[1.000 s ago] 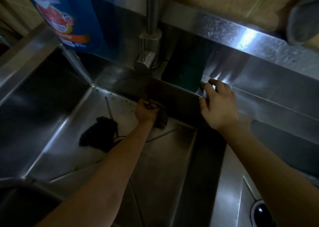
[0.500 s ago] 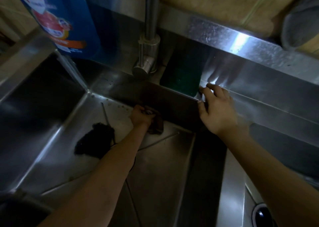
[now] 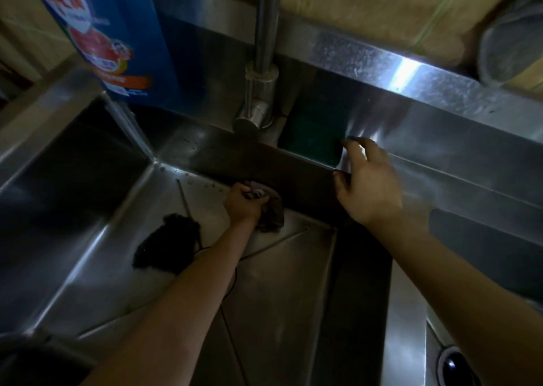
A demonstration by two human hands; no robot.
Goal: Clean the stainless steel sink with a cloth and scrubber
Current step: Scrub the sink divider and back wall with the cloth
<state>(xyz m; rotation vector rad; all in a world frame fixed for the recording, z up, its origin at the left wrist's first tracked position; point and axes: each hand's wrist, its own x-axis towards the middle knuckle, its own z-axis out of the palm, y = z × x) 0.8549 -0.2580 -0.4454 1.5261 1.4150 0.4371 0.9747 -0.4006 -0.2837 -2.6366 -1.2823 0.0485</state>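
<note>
The left hand (image 3: 245, 202) stays clenched around a bunched brown cloth (image 3: 270, 213), pressed where the sink (image 3: 88, 256) floor meets the back wall; it has barely shifted over the last second, so the wiping looks confined to that one seam. The right hand (image 3: 367, 186) was gripping the ledge edge a second ago; now its fingers (image 3: 354, 147) have lifted and spread, relaxed, holding nothing, with only the thumb near the edge. It is just right of a dark green pad (image 3: 311, 138), probably the scrubber, leaning on the ledge beside the tap (image 3: 258, 91). That may mean a reach for it, but this is only a guess.

A dark clump (image 3: 167, 244) lies on the sink floor left of the left forearm; what it is cannot be told.

Up and left of the left hand stands a blue packet (image 3: 117, 33) with a red-and-white logo and an orange band; its lettering is too blurred to read.
</note>
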